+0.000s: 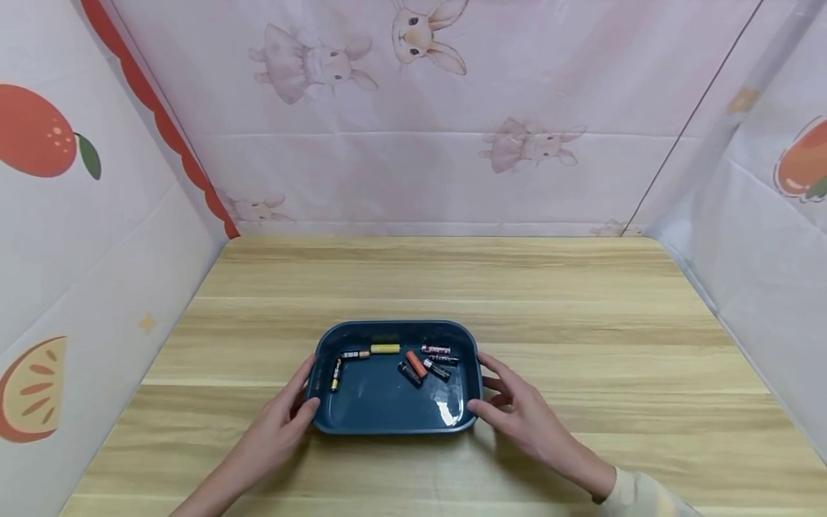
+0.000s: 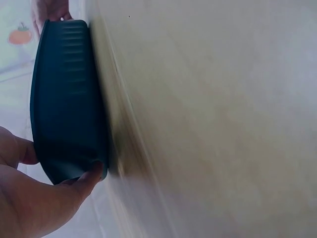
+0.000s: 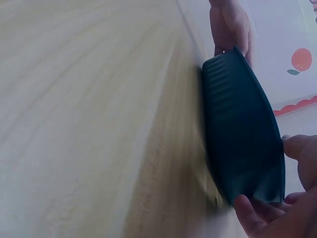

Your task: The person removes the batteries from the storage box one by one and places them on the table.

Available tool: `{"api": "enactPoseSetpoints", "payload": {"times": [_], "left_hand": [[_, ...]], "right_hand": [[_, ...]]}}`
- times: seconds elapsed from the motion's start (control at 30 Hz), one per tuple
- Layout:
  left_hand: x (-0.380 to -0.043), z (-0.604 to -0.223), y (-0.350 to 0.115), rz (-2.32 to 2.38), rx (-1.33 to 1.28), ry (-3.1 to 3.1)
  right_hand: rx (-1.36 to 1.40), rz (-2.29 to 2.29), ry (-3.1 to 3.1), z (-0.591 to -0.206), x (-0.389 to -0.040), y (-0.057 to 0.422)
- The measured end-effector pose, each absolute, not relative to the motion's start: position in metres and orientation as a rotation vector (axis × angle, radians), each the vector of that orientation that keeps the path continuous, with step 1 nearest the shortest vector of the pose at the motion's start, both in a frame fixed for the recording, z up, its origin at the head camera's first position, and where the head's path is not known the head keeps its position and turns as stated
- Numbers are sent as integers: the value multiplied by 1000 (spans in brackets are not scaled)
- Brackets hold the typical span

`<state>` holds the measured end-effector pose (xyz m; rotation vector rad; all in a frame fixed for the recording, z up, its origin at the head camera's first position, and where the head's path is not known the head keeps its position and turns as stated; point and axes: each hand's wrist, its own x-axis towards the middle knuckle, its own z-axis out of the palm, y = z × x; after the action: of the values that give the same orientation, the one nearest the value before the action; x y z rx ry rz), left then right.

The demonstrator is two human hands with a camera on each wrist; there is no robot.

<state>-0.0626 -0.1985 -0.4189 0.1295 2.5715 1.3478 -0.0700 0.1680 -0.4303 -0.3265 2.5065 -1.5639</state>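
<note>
A dark blue plastic tray (image 1: 394,433) with raised sides is held between both hands just over the wooden table. My left hand (image 1: 284,413) grips its left end, thumb at the rim and fingers along the outer wall. At the opposite end my right hand (image 1: 523,409) holds the tray in the same way. Several batteries lie inside: a yellow battery (image 1: 385,349) by the far wall, an orange battery (image 1: 416,364) among dark ones right of the middle, and a black-and-gold battery (image 1: 336,375) at the left. Both wrist views show the tray's outer wall (image 2: 67,109), not its contents.
The pale wooden tabletop (image 1: 452,280) extends around the tray on all sides. A pink cloth with printed rabbits (image 1: 413,93) hangs behind the table. White cloths with fruit prints enclose the left side (image 1: 97,266) and the right side (image 1: 769,273).
</note>
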Motion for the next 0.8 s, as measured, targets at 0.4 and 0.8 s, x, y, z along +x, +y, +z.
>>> {"api": "enactPoseSetpoints", "payload": {"times": [0.4, 0.8], "left_hand": [[-64, -416, -200, 1342, 151, 2587], [-65, -416, -200, 1349, 173, 2579]], "right_hand": [[-590, -1555, 2842, -405, -87, 157], [-611, -1632, 2737, -388, -91, 122]]}}
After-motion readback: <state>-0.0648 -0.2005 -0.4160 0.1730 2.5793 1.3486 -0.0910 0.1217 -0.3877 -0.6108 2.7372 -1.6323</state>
